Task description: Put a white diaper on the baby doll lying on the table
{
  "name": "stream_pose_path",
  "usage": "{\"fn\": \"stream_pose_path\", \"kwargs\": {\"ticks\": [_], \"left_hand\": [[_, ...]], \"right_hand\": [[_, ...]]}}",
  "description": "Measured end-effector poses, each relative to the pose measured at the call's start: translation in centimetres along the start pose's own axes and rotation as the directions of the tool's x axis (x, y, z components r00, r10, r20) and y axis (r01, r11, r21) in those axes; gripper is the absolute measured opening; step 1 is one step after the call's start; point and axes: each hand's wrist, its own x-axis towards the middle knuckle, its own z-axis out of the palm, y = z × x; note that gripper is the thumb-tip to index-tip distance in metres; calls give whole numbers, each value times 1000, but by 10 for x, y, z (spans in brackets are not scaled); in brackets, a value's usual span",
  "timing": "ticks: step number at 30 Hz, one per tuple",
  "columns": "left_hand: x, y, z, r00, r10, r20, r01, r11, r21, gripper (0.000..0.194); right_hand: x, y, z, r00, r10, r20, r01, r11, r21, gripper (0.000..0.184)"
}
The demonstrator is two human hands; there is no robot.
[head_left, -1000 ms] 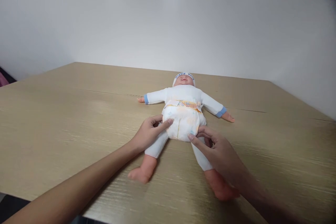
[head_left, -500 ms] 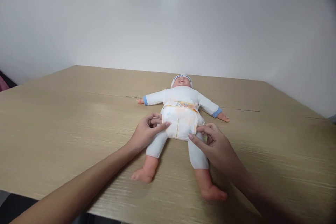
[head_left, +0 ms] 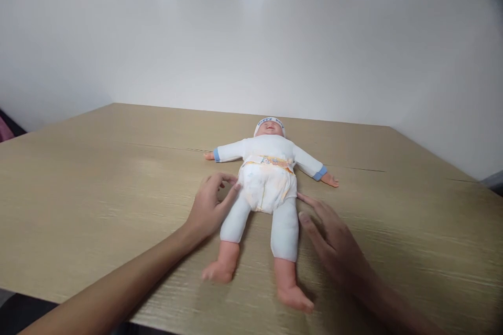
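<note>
A baby doll (head_left: 267,157) in a white suit with blue cuffs and a cap lies on its back on the wooden table (head_left: 98,178), head away from me. A white diaper (head_left: 267,188) with a printed waistband is fastened round its hips. My left hand (head_left: 210,207) rests beside the doll's hip, fingers loosely curled and apart, fingertips near the diaper's edge. My right hand (head_left: 330,241) lies flat on the table just right of the doll's leg, fingers stretched out, holding nothing.
A plain white partition (head_left: 251,52) stands along the table's far edge and right side. The table's near edge runs just below my forearms. Ceiling lights and a dark window show above the partition.
Both hands have come off the diaper and drawn outward. The doll's legs now lie straighter and closer together. My view has tilted up a little.
</note>
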Motion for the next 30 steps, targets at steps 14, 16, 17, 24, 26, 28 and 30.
{"fn": "stream_pose_path", "kwargs": {"ticks": [14, 16, 17, 24, 26, 28, 30], "left_hand": [[134, -67, 15, 966, 242, 88, -253, 831, 496, 58], [142, -68, 20, 973, 204, 111, -231, 816, 531, 60], [143, -68, 21, 975, 189, 115, -221, 809, 545, 60], [134, -42, 21, 995, 46, 88, -87, 836, 541, 56], [127, -23, 16, 997, -30, 76, -9, 881, 474, 54], [114, 2, 6, 995, -84, 58, 56, 923, 380, 52], [95, 35, -9, 994, -106, 37, 91, 952, 292, 52]], "right_hand": [[153, 91, 8, 967, -187, -175, 70, 849, -524, 53], [158, 90, 10, 973, -156, -170, 48, 858, -511, 50], [158, 89, 11, 973, -153, -174, 46, 865, -499, 50], [148, 69, 17, 971, -89, -220, 1, 928, -372, 46], [144, 59, 15, 970, -43, -239, -31, 954, -298, 46], [138, 48, 7, 965, 5, -261, -60, 978, -202, 48], [129, 38, -9, 961, 37, -274, -71, 991, -115, 52]]}}
